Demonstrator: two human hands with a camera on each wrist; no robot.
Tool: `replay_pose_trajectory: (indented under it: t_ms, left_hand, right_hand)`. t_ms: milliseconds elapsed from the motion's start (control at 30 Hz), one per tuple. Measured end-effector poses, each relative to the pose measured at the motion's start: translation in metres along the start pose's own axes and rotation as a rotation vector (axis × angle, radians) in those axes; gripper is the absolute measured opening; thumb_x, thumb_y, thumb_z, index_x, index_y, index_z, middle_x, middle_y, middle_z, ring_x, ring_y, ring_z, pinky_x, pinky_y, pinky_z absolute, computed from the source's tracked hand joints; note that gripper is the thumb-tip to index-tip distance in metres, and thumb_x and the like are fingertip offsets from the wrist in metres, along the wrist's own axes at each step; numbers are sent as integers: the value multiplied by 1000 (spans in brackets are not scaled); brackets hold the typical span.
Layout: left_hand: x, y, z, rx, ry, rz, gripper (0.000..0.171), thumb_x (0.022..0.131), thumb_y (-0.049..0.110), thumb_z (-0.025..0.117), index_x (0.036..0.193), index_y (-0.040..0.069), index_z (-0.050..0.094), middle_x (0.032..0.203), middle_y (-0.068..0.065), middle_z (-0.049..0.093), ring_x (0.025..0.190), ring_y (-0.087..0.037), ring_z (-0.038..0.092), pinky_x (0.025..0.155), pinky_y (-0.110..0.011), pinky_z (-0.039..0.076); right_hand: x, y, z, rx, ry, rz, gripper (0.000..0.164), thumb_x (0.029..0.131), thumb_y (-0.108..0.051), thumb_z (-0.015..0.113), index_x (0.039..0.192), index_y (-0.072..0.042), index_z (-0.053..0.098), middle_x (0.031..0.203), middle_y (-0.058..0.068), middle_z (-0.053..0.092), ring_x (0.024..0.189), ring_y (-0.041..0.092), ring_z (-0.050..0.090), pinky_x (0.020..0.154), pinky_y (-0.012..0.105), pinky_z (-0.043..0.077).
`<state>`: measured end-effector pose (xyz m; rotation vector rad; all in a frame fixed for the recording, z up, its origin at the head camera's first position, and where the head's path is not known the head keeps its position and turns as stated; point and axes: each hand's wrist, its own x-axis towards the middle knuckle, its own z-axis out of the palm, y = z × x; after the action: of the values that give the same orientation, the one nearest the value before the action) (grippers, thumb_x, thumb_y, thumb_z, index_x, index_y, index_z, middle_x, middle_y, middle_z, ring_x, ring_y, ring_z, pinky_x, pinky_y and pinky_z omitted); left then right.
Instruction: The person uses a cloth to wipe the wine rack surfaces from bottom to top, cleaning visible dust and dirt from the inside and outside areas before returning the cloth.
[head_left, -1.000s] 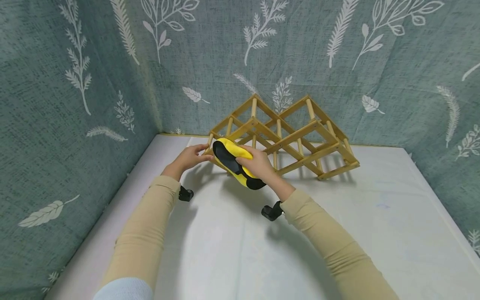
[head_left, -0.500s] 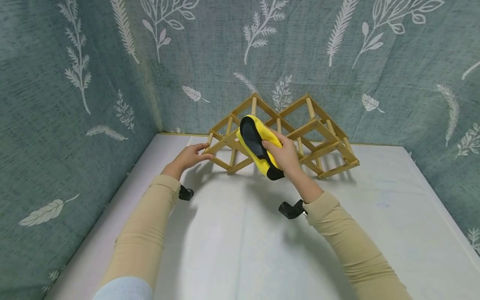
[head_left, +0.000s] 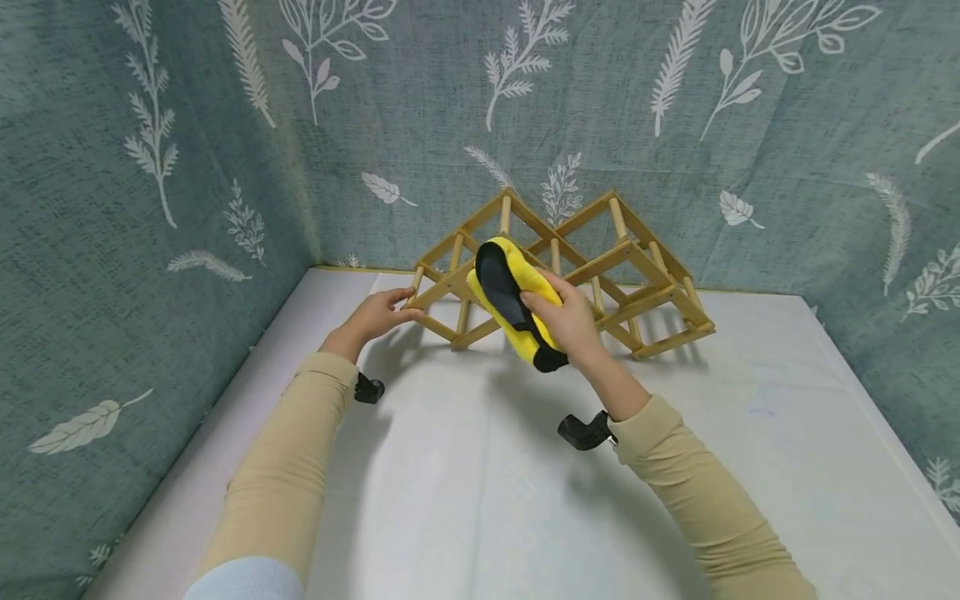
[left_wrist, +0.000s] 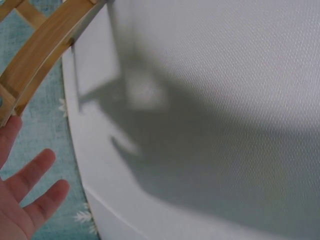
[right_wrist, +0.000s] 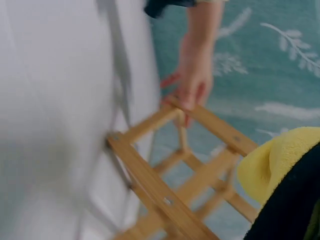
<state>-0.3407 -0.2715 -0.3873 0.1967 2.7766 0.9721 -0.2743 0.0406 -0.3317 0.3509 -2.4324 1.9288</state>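
A wooden lattice rack (head_left: 652, 296) with crossed slats and round dowels stands against the back wall. My left hand (head_left: 373, 321) pinches its left end corner between thumb and finger; in the left wrist view the other fingers of the left hand (left_wrist: 30, 195) are spread. My right hand (head_left: 572, 321) grips a soft yellow and black slipper-shaped cloth thing (head_left: 501, 279), held tilted before the rack's middle. Its fuzzy yellow side (right_wrist: 280, 160) and a black panel show in the right wrist view. Fingers behind it are hidden.
A white-covered table (head_left: 450, 500) lies under both arms. Teal leaf-patterned fabric (head_left: 420, 100) hangs behind and at both sides, close to the rack. Black wrist-camera mounts (head_left: 585, 432) project below the wrists.
My right hand has carried the yellow and black cloth thing rightward, away from the rack's left end, then dipped slightly. The left hand stays on the rack's corner.
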Motion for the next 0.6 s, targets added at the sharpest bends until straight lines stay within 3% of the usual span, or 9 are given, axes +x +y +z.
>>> replay_pose_trajectory:
  t_ms: [367,600]
  left_hand:
    - [1,0,-1,15,-1,-1,71,86,44,59,144,13,32,147,-15,31,126,-44,35,102,-52,32]
    - [0,0,-1,7,2,-4,68,88,40,59,144,14,32,146,-14,32,127,-44,34,103,-52,31]
  right_hand:
    - [17,24,51,-89,-111,45,42,89,-24,60,130,-15,53,118,9,60,90,22,57,69,26,47]
    - [23,23,51,5,-67,69,44,89,-25,60,130,-14,53,118,10,58,94,23,56,74,29,47]
